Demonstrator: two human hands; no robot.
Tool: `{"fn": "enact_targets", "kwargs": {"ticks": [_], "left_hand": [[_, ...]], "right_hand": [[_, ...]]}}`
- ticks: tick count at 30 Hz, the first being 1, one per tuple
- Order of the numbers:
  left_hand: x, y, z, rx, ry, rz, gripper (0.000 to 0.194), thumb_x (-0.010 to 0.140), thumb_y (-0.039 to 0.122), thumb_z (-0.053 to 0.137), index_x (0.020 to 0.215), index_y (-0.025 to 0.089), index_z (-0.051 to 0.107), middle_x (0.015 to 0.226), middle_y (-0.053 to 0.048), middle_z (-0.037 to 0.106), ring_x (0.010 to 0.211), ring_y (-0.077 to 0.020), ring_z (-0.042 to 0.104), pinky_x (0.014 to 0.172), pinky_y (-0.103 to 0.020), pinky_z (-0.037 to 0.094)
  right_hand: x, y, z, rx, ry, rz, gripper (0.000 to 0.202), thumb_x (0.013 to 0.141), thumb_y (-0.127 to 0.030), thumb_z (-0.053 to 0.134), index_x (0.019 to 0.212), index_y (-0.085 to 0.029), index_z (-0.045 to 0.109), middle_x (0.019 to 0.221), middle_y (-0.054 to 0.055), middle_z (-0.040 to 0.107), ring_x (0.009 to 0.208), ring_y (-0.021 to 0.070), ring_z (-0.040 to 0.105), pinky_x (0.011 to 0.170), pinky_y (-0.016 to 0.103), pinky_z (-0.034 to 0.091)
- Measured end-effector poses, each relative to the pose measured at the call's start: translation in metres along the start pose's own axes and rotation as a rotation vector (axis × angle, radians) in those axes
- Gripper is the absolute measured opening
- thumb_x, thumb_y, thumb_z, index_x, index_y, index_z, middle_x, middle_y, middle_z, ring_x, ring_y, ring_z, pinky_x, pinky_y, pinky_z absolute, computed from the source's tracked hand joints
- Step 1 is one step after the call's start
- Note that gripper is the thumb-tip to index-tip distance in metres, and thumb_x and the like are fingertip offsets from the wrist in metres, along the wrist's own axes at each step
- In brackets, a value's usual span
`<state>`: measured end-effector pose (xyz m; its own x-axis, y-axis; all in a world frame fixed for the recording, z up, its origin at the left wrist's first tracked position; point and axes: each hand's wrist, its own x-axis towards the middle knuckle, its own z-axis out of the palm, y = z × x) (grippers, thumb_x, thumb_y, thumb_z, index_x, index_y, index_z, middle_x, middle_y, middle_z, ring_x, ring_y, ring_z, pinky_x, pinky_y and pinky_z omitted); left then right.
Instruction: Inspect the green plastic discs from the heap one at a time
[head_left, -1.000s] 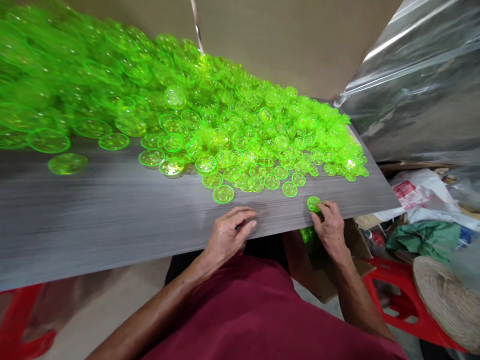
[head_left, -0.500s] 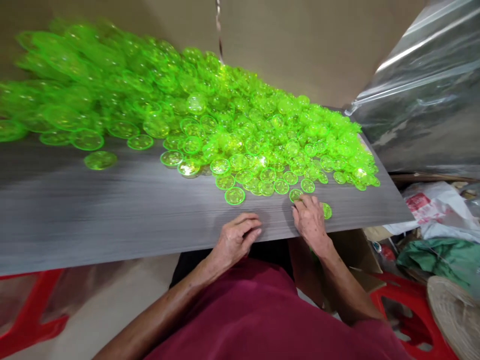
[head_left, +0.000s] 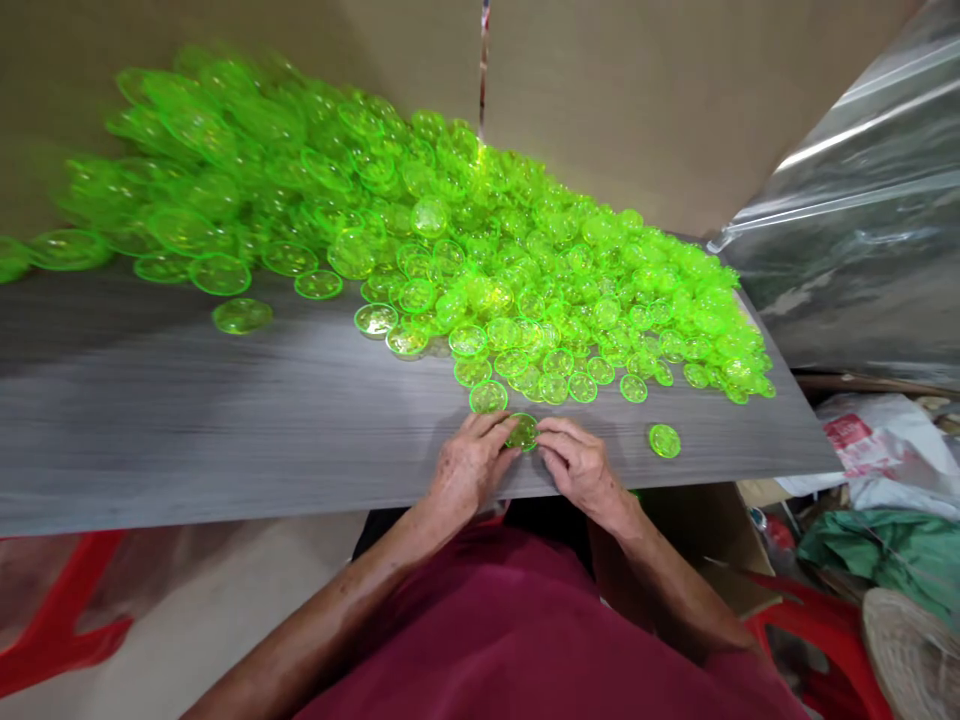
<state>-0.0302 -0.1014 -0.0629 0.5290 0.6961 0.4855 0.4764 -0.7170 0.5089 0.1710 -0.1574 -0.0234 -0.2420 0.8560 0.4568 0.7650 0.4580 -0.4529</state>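
A round, see-through green plastic disc (head_left: 523, 432) is held between my two hands, just above or on the table near its front edge. My left hand (head_left: 469, 462) has its fingers curled against the disc's left side. From the right, my right hand (head_left: 583, 462) pinches toward the rim with thumb and fingertips. A single green disc (head_left: 664, 441) lies apart, right of my right hand. Beyond my hands spreads a big heap of the same green discs (head_left: 540, 270), its nearest ones lying flat on the grey wood-grain table (head_left: 315, 430).
A brown board (head_left: 660, 100) stands behind the heap, with shiny plastic sheeting (head_left: 862, 220) to the right. Below the table's right end are a cardboard box (head_left: 697, 525), a red stool (head_left: 825, 640), a green bag (head_left: 892, 555) and white bags (head_left: 892, 430). Red legs (head_left: 67, 610) show at lower left.
My right hand has moved left from near the heap's edge with a disc, up to my left hand. Both hands now meet at that disc. The view has shifted slightly.
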Motion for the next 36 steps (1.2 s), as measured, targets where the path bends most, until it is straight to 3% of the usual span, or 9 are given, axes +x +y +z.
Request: {"fn": "enact_targets", "kwargs": {"ticks": [5, 9, 13, 20, 24, 28, 33, 36], "left_hand": [[-0.001, 0.006, -0.004, 0.001, 0.019, -0.018, 0.031, 0.096, 0.027, 0.066, 0.125, 0.018, 0.067, 0.128, -0.015, 0.070, 0.115, -0.0291, 0.068, 0.095, -0.044, 0.061], [0.005, 0.018, -0.006, 0.093, -0.070, -0.003, 0.046, 0.086, 0.034, 0.079, 0.126, 0.016, 0.066, 0.131, -0.016, 0.069, 0.114, -0.0335, 0.067, 0.092, -0.047, 0.062], [0.011, 0.021, -0.003, 0.174, -0.051, 0.002, 0.041, 0.083, 0.024, 0.081, 0.121, 0.015, 0.069, 0.123, -0.013, 0.074, 0.103, -0.0299, 0.068, 0.082, -0.039, 0.063], [0.011, 0.017, -0.005, 0.191, 0.084, -0.022, 0.038, 0.087, 0.019, 0.074, 0.123, 0.012, 0.066, 0.118, -0.016, 0.074, 0.102, -0.0310, 0.064, 0.086, -0.041, 0.059], [0.011, 0.020, -0.008, 0.169, 0.073, 0.006, 0.036, 0.087, 0.022, 0.072, 0.121, 0.011, 0.067, 0.115, -0.016, 0.074, 0.100, -0.0321, 0.064, 0.081, -0.044, 0.058], [0.008, 0.022, -0.010, 0.147, 0.063, -0.011, 0.037, 0.088, 0.027, 0.069, 0.123, 0.014, 0.066, 0.115, -0.016, 0.073, 0.099, -0.0315, 0.065, 0.078, -0.044, 0.055], [0.003, 0.021, -0.010, 0.141, 0.062, -0.069, 0.038, 0.084, 0.019, 0.069, 0.122, 0.015, 0.067, 0.118, -0.016, 0.072, 0.099, -0.0320, 0.064, 0.080, -0.044, 0.053], [0.002, 0.021, -0.011, 0.152, 0.050, -0.099, 0.039, 0.083, 0.016, 0.068, 0.122, 0.016, 0.067, 0.121, -0.016, 0.072, 0.101, -0.0328, 0.063, 0.079, -0.045, 0.052]], "right_hand": [[0.038, 0.032, -0.020, -0.228, 0.122, 0.203, 0.028, 0.096, -0.015, 0.054, 0.118, -0.021, 0.072, 0.116, 0.012, 0.072, 0.112, 0.0258, 0.067, 0.102, 0.046, 0.057], [0.076, 0.047, -0.023, -0.352, -0.039, 0.236, 0.040, 0.092, -0.016, 0.061, 0.132, -0.020, 0.066, 0.140, 0.015, 0.061, 0.130, 0.0317, 0.057, 0.112, 0.055, 0.048], [0.092, 0.048, -0.014, -0.345, -0.142, 0.220, 0.055, 0.089, -0.011, 0.063, 0.142, -0.024, 0.059, 0.140, 0.014, 0.061, 0.129, 0.0312, 0.058, 0.109, 0.053, 0.051], [0.085, 0.046, -0.009, -0.381, -0.198, 0.289, 0.048, 0.090, -0.006, 0.059, 0.137, -0.017, 0.062, 0.121, 0.014, 0.068, 0.111, 0.0272, 0.065, 0.095, 0.041, 0.056], [0.084, 0.044, -0.015, -0.397, -0.144, 0.295, 0.032, 0.091, -0.008, 0.058, 0.121, -0.012, 0.069, 0.118, 0.016, 0.067, 0.109, 0.0278, 0.065, 0.093, 0.039, 0.055], [0.072, 0.031, -0.022, -0.306, -0.077, 0.228, 0.026, 0.096, -0.016, 0.055, 0.119, -0.017, 0.068, 0.112, 0.012, 0.069, 0.104, 0.0246, 0.066, 0.090, 0.038, 0.055], [0.043, 0.007, -0.029, -0.282, -0.320, 0.246, 0.028, 0.088, -0.025, 0.073, 0.116, -0.021, 0.068, 0.109, 0.008, 0.068, 0.099, 0.0248, 0.068, 0.085, 0.038, 0.057], [0.029, 0.004, -0.029, -0.264, -0.340, 0.293, 0.029, 0.086, -0.024, 0.075, 0.114, -0.022, 0.067, 0.113, 0.009, 0.067, 0.103, 0.0254, 0.068, 0.089, 0.039, 0.057]]}}
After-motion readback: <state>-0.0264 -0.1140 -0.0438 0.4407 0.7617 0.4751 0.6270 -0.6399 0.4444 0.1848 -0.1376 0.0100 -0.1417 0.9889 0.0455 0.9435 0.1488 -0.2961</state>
